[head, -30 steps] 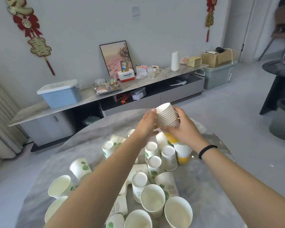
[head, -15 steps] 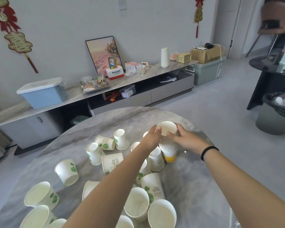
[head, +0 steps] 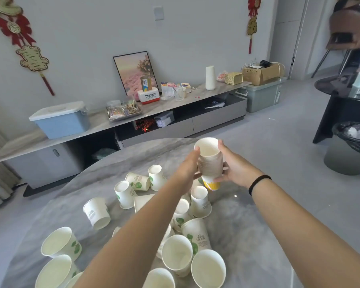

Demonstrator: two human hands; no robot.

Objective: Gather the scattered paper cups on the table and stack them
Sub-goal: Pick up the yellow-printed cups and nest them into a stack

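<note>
A tall stack of nested paper cups [head: 210, 163] stands upright over the far side of the round grey marble table [head: 247, 225], with a yellow-patterned cup at its bottom. My left hand [head: 188, 165] holds the stack's left side and my right hand [head: 233, 167] its right side, thumb near the top rim. Several loose white cups with green leaf prints lie scattered nearer me: some upside down [head: 200, 201], some on their sides [head: 138, 181], some mouth up [head: 177, 254]. My left forearm hides a few of them.
A long low cabinet [head: 175, 123] runs along the far wall with a blue bin [head: 60, 121], a framed picture and small boxes. A grey waste bin [head: 349, 148] and a black table stand at the right.
The upper stack, held high and tilted a second ago, has come down onto the yellow-bottomed stack and the two are now one. Both hands stay on it. My view has shifted right.
</note>
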